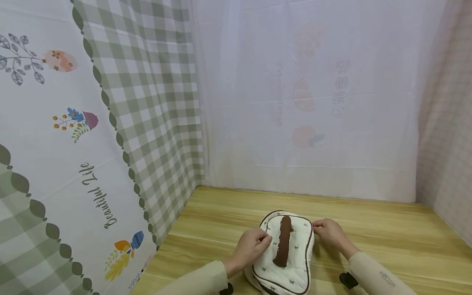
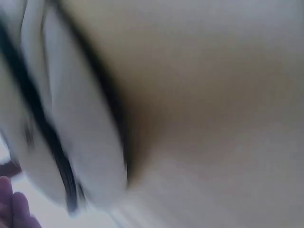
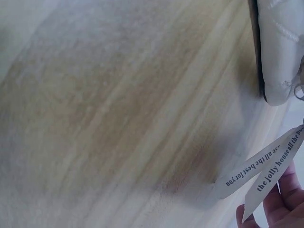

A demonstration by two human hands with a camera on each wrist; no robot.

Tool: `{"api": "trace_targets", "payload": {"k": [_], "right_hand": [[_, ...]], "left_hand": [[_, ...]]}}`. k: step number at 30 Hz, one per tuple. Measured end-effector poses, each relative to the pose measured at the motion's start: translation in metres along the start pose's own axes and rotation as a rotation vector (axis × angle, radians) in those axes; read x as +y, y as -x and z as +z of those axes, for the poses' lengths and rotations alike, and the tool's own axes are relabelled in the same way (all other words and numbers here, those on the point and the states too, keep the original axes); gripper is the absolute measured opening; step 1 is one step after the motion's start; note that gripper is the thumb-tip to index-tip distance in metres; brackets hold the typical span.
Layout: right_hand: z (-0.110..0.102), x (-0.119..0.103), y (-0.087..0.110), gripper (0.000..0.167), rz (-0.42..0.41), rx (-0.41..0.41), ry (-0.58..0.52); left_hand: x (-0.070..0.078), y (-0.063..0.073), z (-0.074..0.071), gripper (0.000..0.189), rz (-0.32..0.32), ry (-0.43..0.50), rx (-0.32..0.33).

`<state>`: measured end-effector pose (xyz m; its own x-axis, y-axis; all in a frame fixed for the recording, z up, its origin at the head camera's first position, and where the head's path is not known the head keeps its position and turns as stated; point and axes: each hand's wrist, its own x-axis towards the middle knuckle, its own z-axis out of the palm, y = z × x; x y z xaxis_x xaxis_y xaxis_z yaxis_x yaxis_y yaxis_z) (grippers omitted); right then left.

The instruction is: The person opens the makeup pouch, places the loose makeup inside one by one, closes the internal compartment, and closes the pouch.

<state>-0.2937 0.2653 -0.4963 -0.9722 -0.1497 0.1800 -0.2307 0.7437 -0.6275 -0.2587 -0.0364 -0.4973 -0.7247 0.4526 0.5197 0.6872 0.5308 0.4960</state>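
A white quilted pouch (image 1: 266, 258) with brown piping, a small bow print and a brown top handle (image 1: 283, 242) lies on the table. Loosely curled over the pouch's left side, my left hand (image 1: 250, 247) has nothing visible in its fingers. In the left wrist view its fingertips (image 2: 14, 209) show at the lower left corner, beside the pouch's dark zipper (image 2: 40, 116). My right hand (image 1: 332, 232) is at the far right corner, pinching the printed ribbon pull (image 3: 274, 173). Two ribbon tails hang past the fingers; the pinch itself is partly outside the right wrist view.
The wood-grain table (image 1: 387, 233) stretches behind and to the right of the pouch. A green checked cloth (image 1: 155, 102) hangs along the left side. Pale sheeting (image 1: 239, 123) covers the back, and more hangs at the right.
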Motion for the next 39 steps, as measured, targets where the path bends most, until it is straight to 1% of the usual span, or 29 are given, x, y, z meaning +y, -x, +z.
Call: {"api": "trace_targets", "payload": {"k": [1,2,3,6,8,10,11,13,15,18,20,22,23,25,28,30,34,37,39], "right_hand": [[-0.001,0.000,-0.001,0.017,-0.003,-0.001,0.002],[-0.002,0.000,-0.001,0.017,-0.006,-0.004,0.002],[-0.002,0.000,-0.001,0.017,-0.007,-0.004,0.002],[-0.002,0.001,-0.002,0.017,-0.007,-0.007,-0.010],[0.000,0.002,-0.003,0.017,-0.013,-0.011,-0.015],[0.003,0.003,-0.004,0.017,-0.013,-0.010,-0.023],[0.004,0.004,-0.004,0.017,-0.015,-0.010,-0.025],[0.006,0.003,-0.004,0.017,-0.010,-0.003,-0.027],[0.007,0.002,-0.004,0.016,-0.003,0.003,-0.028],[0.008,0.002,-0.004,0.016,-0.011,0.011,-0.027],[0.008,0.003,-0.003,0.016,-0.020,0.017,-0.027],[0.008,0.003,-0.003,0.016,-0.025,0.025,-0.025],[0.008,0.004,-0.002,0.016,-0.027,0.028,-0.019],[0.007,0.003,-0.001,0.015,-0.024,0.038,-0.012],[0.007,0.002,0.002,0.014,-0.028,0.055,-0.006],[0.006,0.002,0.004,0.014,-0.044,0.067,-0.003],[0.003,0.003,0.011,0.012,-0.070,0.086,0.009],[0.003,0.005,0.017,0.010,-0.065,0.093,0.015],[0.003,0.005,0.021,0.010,-0.068,0.092,0.017]], "left_hand": [[-0.005,-0.006,-0.002,0.016,-0.017,0.037,-0.016],[-0.010,-0.013,-0.003,0.017,-0.042,0.069,-0.045],[-0.015,-0.021,-0.003,0.024,-0.074,0.103,-0.084],[-0.025,-0.044,-0.002,0.046,-0.144,0.150,-0.219],[-0.029,-0.058,0.001,0.051,-0.179,0.166,-0.293],[-0.031,-0.068,0.006,0.049,-0.190,0.161,-0.347],[-0.031,-0.072,0.009,0.047,-0.190,0.160,-0.364],[-0.031,-0.077,0.014,0.041,-0.168,0.138,-0.387],[-0.032,-0.080,0.018,0.036,-0.154,0.128,-0.398],[-0.033,-0.081,0.024,0.031,-0.166,0.146,-0.393],[-0.034,-0.080,0.029,0.031,-0.204,0.203,-0.393],[-0.034,-0.081,0.033,0.030,-0.228,0.227,-0.387],[-0.033,-0.081,0.035,0.028,-0.230,0.224,-0.385],[-0.033,-0.083,0.038,0.025,-0.217,0.199,-0.372],[-0.032,-0.084,0.037,0.022,-0.185,0.106,-0.352],[-0.032,-0.086,0.035,0.022,-0.167,0.064,-0.340],[-0.033,-0.087,0.032,0.020,-0.199,0.049,-0.346],[-0.033,-0.086,0.030,0.017,-0.229,0.045,-0.335],[-0.033,-0.086,0.029,0.016,-0.231,0.017,-0.325]]}}
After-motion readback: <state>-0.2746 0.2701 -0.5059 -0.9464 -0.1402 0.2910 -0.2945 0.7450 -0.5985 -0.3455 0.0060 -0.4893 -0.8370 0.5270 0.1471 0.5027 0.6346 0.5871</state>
